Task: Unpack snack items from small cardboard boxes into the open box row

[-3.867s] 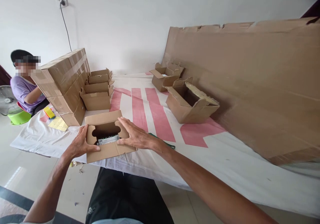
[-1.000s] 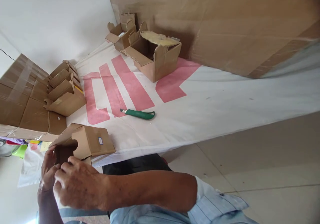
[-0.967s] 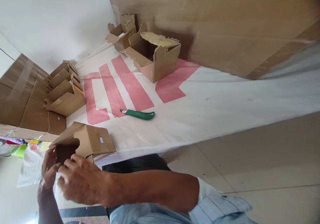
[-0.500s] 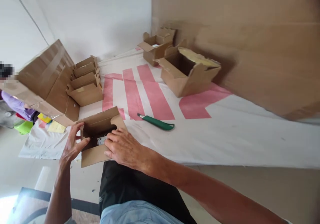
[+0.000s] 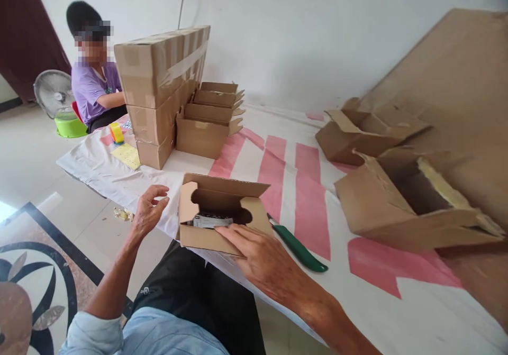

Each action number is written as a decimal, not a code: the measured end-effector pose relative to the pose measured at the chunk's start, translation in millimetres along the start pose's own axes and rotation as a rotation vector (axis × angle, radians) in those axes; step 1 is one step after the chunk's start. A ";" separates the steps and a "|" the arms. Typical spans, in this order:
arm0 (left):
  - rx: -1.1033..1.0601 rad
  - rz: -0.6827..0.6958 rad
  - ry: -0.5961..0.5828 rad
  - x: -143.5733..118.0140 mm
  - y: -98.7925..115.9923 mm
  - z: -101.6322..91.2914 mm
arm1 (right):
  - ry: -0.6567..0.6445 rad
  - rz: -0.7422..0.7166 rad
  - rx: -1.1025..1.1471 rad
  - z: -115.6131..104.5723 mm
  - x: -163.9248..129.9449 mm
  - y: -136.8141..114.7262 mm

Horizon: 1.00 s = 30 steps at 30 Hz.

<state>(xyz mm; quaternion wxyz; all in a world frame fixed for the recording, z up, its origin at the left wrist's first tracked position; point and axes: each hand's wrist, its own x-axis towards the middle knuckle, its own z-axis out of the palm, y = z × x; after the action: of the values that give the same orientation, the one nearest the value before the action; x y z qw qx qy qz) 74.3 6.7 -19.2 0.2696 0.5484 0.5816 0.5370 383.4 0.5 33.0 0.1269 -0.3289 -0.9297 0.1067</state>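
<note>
A small open cardboard box (image 5: 206,238) sits at the near edge of the white and pink sheet (image 5: 377,312). Inside it lies a packet with a printed label (image 5: 208,221). My right hand (image 5: 257,254) rests on the box's front wall and right flap, fingers flat. My left hand (image 5: 148,212) hovers just left of the box, fingers apart and curled, holding nothing and not touching it. A green-handled knife (image 5: 299,246) lies on the sheet just right of the box.
Stacked taped cartons (image 5: 159,90) and a row of small open boxes (image 5: 208,127) stand at the far left. Two larger torn-open boxes (image 5: 397,207) lie on the right beside a big cardboard sheet (image 5: 456,80). Another person (image 5: 95,80) sits beyond, near a fan (image 5: 51,93).
My left hand has come off the box's left side and hangs free. My right hand stays on the box front. My head has turned left, bringing the other person into view.
</note>
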 end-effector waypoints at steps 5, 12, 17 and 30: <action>-0.145 -0.095 -0.001 -48.9 -29.1 21.1 | 0.057 -0.046 0.086 -0.9 -12.6 11.5; -0.367 -0.099 -0.048 -73.1 -44.0 37.3 | 0.032 0.002 0.157 5.9 -18.9 16.6; -0.497 -0.128 -0.053 -65.5 -61.1 40.0 | 0.003 0.004 0.153 7.6 -20.7 18.4; -0.479 -0.104 -0.076 -47.1 -63.9 38.1 | -0.020 0.079 0.187 7.7 -22.1 16.2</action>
<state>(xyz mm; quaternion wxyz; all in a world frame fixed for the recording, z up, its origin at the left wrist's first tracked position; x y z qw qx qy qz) 98.4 -13.1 -101.6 0.4409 0.4577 0.4545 0.6241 407.1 -2.2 17.5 0.1434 -0.3509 -0.9032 0.2011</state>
